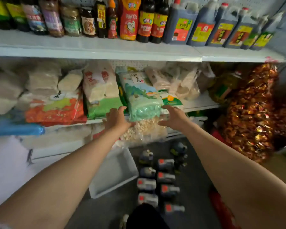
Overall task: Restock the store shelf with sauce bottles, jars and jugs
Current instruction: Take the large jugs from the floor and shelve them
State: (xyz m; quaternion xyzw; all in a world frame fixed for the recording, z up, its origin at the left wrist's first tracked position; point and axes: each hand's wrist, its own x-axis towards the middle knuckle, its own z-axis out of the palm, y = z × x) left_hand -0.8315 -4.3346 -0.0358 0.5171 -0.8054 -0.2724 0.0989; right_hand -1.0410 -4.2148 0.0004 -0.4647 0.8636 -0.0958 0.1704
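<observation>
Grip state: both hands spread and holding nothing, left hand (116,119) and right hand (173,117) reaching at frame centre either side of a pale green rice bag (144,103) on the middle shelf (203,103); contact with the bag unclear. Top shelf (96,47) across the upper frame looks mostly stocked: dark sauce bottles (153,20) at centre, a red squeeze bottle (129,19), jars (71,20) toward upper left, dark jugs (203,25) at upper right. Judged well along but unfinished, since roughly a dozen small jugs (157,180) stand in rows on the floor (109,210), lower centre. White tray (97,191) beside them looks empty. Middle shelf holds bagged dry goods. Gold foil bag (253,113) hangs at right.
</observation>
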